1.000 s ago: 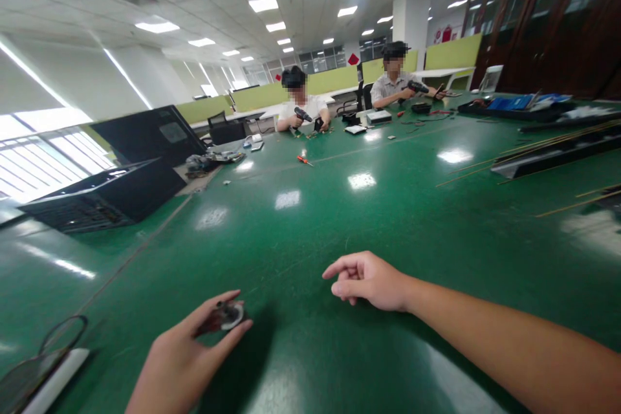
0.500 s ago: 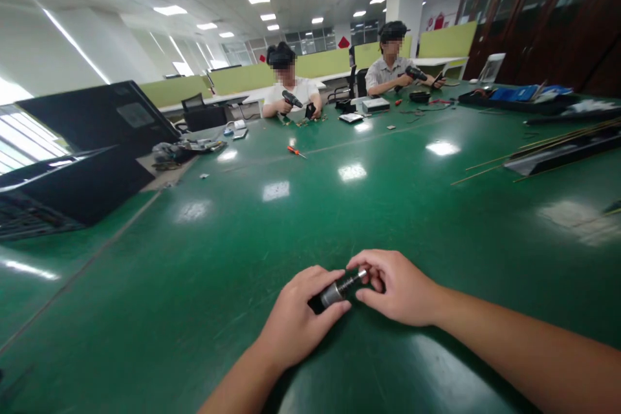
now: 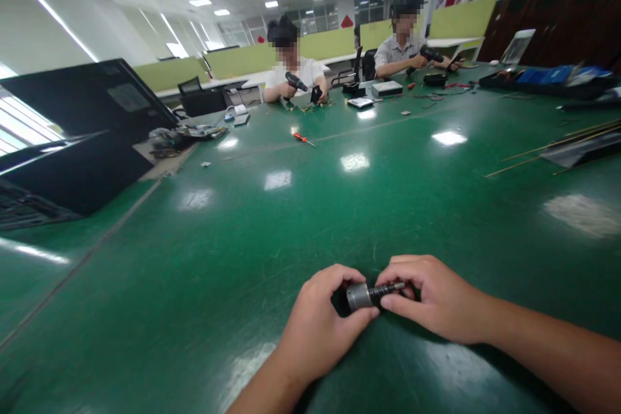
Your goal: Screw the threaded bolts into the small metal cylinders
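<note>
Low over the green table (image 3: 233,239), at the front, is a small grey metal cylinder with a thin, dark, spring-wound shaft (image 3: 359,296). My left hand (image 3: 323,320) is closed round the cylinder, forefinger above and thumb below. The shaft points right, its bright tip among the curled fingers of my right hand (image 3: 431,297). That hand's thumb and forefinger close round the shaft from both sides. The cylinder's left end is partly hidden in my left palm.
An orange screwdriver (image 3: 301,138) lies farther up the table. At left stands an opened black case (image 3: 72,174). Thin rods (image 3: 519,165) lie at right, near a black tray with blue packets (image 3: 543,76). Two people (image 3: 295,74) sit across, each with a power drill.
Both hands and the metal piece appear farther right as the view shifts. My right thumb and fingers have come in closer round the shaft.
</note>
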Demonstrator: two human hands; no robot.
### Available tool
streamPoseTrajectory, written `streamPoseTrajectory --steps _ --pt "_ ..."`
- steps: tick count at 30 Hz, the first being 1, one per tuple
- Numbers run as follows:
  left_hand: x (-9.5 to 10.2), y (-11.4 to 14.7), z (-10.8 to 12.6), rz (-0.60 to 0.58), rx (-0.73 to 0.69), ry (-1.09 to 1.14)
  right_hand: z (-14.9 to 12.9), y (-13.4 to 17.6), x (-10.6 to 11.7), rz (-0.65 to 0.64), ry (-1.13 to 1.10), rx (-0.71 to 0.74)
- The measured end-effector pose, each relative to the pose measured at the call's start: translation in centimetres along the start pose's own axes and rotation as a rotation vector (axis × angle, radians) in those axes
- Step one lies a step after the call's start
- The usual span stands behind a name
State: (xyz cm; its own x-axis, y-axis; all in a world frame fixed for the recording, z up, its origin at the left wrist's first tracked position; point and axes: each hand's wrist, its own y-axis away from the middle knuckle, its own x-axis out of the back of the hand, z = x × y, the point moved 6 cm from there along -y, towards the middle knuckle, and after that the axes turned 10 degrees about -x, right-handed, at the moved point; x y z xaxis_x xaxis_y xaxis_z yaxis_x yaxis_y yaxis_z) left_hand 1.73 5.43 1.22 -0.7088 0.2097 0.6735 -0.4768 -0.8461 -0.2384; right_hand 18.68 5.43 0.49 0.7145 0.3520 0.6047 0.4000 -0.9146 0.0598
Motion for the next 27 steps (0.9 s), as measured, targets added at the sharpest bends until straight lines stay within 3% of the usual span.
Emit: streamPoseTrajectory --steps 27 --pt "0.13 -0.22 0.57 0.003 -0.022 0.004 0.27 -0.07 0.12 0.051 -0.099 0.026"
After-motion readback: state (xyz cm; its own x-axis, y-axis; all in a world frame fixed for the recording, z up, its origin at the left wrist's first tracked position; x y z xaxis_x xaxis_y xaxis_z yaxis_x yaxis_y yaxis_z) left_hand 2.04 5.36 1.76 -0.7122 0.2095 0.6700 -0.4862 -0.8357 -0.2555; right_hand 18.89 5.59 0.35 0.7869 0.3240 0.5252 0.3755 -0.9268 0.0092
